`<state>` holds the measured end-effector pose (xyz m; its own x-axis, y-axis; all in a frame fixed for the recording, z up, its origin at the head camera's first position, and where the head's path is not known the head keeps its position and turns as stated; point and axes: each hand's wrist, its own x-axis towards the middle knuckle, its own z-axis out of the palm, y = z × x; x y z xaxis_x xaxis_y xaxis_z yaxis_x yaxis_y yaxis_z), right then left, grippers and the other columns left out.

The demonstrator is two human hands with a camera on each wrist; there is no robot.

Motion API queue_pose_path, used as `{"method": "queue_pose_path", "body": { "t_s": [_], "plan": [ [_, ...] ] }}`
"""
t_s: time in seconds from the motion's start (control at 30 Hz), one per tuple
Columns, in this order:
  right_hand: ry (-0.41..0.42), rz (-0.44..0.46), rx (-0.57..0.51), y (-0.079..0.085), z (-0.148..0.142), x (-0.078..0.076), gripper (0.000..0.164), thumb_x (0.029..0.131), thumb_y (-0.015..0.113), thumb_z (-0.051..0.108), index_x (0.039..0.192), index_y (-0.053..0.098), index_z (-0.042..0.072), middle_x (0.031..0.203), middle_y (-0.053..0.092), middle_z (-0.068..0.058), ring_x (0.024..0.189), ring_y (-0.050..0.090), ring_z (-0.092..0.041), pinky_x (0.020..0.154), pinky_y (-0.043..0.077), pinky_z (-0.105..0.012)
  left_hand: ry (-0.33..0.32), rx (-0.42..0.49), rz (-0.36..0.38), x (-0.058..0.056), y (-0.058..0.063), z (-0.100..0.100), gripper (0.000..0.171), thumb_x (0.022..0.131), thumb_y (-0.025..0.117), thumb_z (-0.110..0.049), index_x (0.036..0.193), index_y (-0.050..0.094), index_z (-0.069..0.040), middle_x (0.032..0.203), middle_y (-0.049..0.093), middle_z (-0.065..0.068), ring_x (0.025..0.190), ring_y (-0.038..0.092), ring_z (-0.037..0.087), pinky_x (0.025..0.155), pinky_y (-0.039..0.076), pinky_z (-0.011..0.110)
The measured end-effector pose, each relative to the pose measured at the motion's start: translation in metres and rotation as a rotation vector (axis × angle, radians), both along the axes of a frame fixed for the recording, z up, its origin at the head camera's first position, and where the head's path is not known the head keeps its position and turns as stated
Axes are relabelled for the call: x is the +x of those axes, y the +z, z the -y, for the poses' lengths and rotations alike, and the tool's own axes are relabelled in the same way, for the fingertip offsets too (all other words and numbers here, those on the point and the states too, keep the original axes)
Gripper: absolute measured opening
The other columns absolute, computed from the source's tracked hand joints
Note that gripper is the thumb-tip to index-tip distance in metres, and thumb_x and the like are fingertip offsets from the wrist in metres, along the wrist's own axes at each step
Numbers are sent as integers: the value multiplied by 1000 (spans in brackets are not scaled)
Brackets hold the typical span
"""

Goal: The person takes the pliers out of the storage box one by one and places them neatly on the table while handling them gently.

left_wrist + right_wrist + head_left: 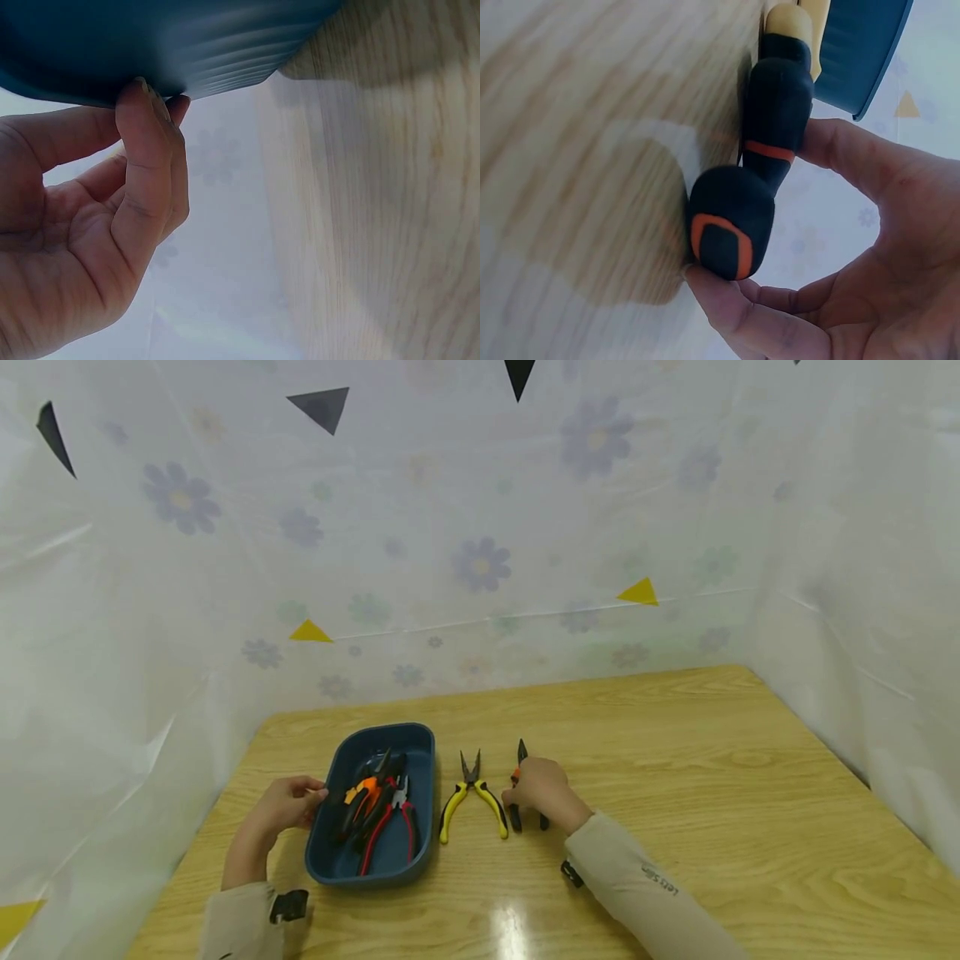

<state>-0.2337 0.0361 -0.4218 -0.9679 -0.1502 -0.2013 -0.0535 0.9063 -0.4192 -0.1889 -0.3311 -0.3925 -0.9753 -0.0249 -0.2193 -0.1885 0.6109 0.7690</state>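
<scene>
Black-and-orange pliers lie on the wood-grain table, partly hidden under the right hand. Narrow jaws point away from the person, handles spread. Right thumb on one handle, fingers on the other, per right wrist view: grips them from both sides, handles right at table level. Just left of them, yellow-and-black needle-nose pliers stand apart from any hand, jaws and handles both splayed. Further left, dark blue bin, rounded corners; left hand holds its left rim with bent fingers, tips against the wall. Inside: red-handled pliers nearest the yellow pair, orange-and-black tool, more dark handles overlapping, count unclear. Light sleeves on both arms. White flower-print sheeting hangs behind, yellow and black triangles on it.
</scene>
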Motion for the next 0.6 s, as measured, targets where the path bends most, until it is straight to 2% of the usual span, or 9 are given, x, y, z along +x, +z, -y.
{"method": "queue_pose_path", "body": {
  "t_s": [0.23,0.6],
  "plan": [
    [0,19,-3,1,0,1,50,80,75,29,50,37,16,47,26,6,43,24,-8,41,18,-21,8,0,-8,1,1,0,30,99,51,-8,117,52,17,84,62,11,68,58,17,65,56,37],
    [7,31,35,1,0,1,46,81,75,32,52,43,15,50,33,4,44,29,-9,40,24,-22,4,3,-7,-1,-1,0,31,99,51,-8,117,52,16,87,62,14,69,59,17,64,56,35]
  ]
}}
